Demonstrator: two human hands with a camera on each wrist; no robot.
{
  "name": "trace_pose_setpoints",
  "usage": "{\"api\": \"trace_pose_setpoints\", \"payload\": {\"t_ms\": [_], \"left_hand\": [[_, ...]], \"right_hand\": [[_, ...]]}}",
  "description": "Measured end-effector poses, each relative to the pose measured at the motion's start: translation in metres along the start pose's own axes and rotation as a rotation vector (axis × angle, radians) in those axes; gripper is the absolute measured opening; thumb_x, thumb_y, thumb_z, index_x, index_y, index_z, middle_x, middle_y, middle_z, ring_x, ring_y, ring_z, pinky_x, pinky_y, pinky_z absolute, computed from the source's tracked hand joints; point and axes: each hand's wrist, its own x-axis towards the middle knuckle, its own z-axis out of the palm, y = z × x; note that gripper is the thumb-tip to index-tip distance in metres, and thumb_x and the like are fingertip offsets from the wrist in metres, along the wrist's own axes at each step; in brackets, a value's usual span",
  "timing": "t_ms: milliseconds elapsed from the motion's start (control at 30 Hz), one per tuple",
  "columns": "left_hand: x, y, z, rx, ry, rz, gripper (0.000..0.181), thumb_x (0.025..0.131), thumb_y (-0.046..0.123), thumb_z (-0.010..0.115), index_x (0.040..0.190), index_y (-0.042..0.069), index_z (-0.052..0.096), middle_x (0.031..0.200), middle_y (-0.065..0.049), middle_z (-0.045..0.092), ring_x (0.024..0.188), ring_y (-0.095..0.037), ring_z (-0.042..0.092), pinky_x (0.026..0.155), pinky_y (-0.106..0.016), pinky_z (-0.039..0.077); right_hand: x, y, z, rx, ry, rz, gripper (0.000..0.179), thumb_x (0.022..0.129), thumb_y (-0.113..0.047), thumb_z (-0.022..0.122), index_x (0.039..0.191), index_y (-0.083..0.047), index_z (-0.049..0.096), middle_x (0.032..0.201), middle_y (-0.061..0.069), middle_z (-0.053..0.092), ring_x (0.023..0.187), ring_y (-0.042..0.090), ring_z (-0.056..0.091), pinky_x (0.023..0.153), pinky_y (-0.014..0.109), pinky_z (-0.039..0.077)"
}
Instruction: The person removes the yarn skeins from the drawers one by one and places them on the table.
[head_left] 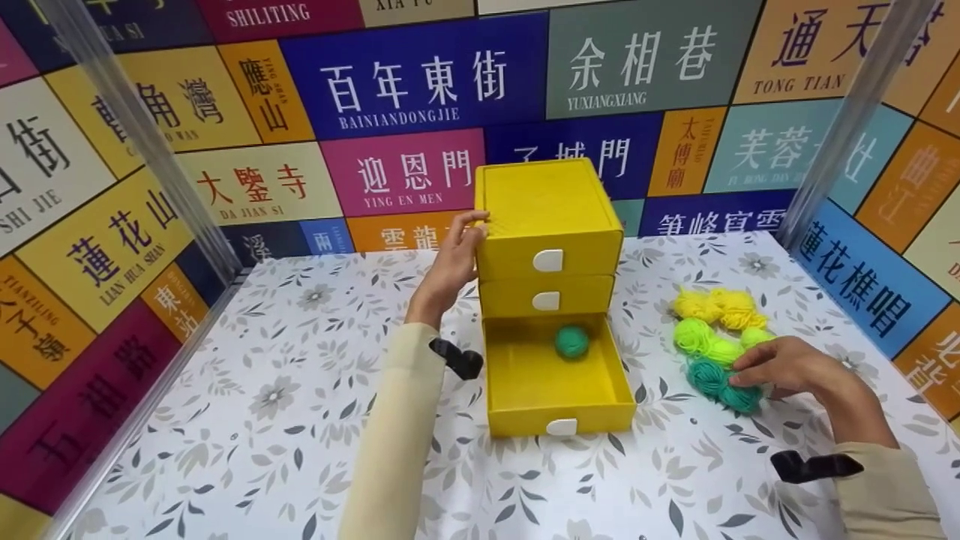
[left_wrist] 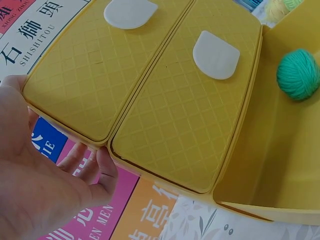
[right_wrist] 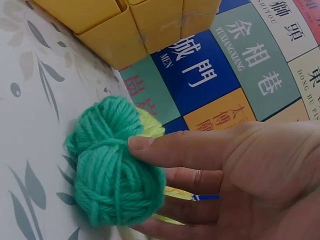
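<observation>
A yellow drawer box (head_left: 551,199) stands on the table, its bottom drawer (head_left: 559,433) pulled out and its upper two drawers closed. Inside the open drawer lies a green yarn ball (head_left: 572,342), also visible in the left wrist view. My left hand (head_left: 450,266) rests against the box's left side, fingertips at the upper edge. At the right, my right hand (head_left: 806,371) is at a pair of green yarn balls. In the right wrist view, its thumb presses the nearer green yarn ball (right_wrist: 117,185) with fingers behind it; a second green yarn ball (right_wrist: 107,122) sits beside it.
Yellow yarn balls (head_left: 720,307) and lime yarn balls (head_left: 694,337) lie behind the green ones, right of the box. A white leaf-patterned cloth (head_left: 285,450) covers the table. Panels with printed street names (head_left: 412,71) stand behind, with clear posts (head_left: 847,112) at both sides.
</observation>
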Motion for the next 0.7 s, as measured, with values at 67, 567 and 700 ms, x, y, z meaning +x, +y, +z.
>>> {"api": "trace_pose_setpoints", "payload": {"t_ms": [67, 567, 700], "left_hand": [[0.000, 0.000, 0.001, -0.004, 0.000, 0.002, 0.033, 0.107, 0.023, 0.038, 0.139, 0.020, 0.043, 0.149, -0.012, 0.043, 0.130, -0.029, 0.050, 0.113, -0.064, 0.037], [0.000, -0.001, 0.001, 0.019, -0.003, -0.012, 0.033, 0.108, 0.026, 0.038, 0.140, 0.021, 0.043, 0.152, -0.011, 0.040, 0.133, -0.029, 0.048, 0.113, -0.063, 0.036], [0.000, 0.000, 0.001, 0.027, -0.002, -0.023, 0.033, 0.108, 0.026, 0.038, 0.140, 0.022, 0.042, 0.153, -0.010, 0.039, 0.137, -0.029, 0.046, 0.114, -0.064, 0.035]], "right_hand": [[-0.004, -0.002, -0.002, -0.013, 0.024, 0.001, 0.059, 0.085, -0.040, 0.078, 0.122, 0.004, 0.062, 0.123, 0.025, 0.059, 0.103, 0.031, 0.056, 0.084, 0.042, 0.057], [-0.023, -0.052, 0.013, 0.046, 0.205, -0.108, 0.066, 0.093, -0.052, 0.064, 0.132, 0.001, 0.057, 0.138, 0.031, 0.053, 0.113, 0.038, 0.058, 0.092, 0.048, 0.053], [-0.028, -0.068, 0.021, 0.059, 0.207, -0.164, 0.069, 0.092, -0.057, 0.062, 0.134, -0.002, 0.057, 0.135, 0.026, 0.058, 0.111, 0.034, 0.062, 0.095, 0.047, 0.054]]}}
